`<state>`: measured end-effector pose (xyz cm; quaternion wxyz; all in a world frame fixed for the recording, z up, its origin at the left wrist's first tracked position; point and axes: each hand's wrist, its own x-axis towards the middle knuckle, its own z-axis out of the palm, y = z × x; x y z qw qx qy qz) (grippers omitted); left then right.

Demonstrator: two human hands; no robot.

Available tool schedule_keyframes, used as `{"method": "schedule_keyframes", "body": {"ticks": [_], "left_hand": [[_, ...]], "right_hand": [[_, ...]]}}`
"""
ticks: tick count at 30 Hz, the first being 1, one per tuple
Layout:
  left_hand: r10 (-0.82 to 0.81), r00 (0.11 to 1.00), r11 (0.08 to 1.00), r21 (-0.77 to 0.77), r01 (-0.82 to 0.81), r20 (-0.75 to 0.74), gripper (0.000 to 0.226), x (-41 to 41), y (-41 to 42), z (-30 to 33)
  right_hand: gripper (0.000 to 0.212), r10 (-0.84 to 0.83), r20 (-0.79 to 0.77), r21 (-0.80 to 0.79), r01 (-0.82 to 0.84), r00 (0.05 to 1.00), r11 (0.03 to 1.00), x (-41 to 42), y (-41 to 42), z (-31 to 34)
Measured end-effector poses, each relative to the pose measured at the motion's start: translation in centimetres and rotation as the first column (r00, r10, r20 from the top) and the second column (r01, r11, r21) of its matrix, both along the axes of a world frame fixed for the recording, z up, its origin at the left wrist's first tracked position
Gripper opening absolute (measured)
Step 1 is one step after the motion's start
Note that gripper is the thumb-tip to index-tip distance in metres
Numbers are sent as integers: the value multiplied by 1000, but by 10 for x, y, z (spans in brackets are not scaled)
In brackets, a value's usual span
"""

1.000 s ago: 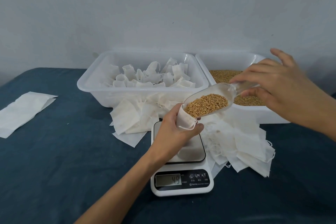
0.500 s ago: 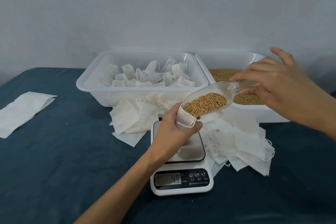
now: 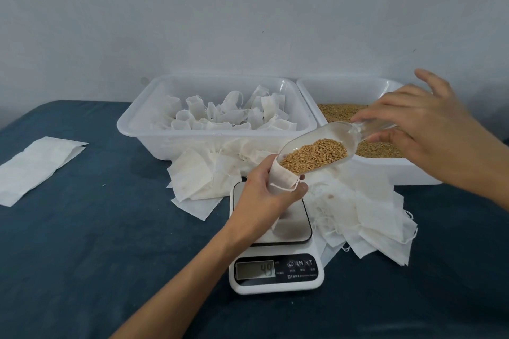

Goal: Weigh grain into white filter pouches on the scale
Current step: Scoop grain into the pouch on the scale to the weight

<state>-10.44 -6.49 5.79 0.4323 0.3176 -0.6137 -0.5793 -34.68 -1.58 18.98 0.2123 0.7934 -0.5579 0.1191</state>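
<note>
Two white tubs at the back, one scale, one clear scoop, two hands (pouches too heaped to count).

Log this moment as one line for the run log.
step: filling pouch | left hand: holds pouch on scale | right hand: holds scoop, tip at pouch mouth | grain: in scoop

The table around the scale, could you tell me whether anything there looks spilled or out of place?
No spilled grain shows on the cloth. The one untidy thing is the loose heap of empty pouches, lying crumpled behind and right of the scale, against the grain tub, not in the pouch tub.
</note>
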Motion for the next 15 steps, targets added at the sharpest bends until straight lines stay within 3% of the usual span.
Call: {"method": "schedule_keyframes", "body": {"ticks": [15], "left_hand": [[9, 1000, 1000, -12, -8, 15, 37, 0, -1, -1]], "right_hand": [[40, 18, -10, -17, -19, 1000, 1000, -4, -3, -3]]}}
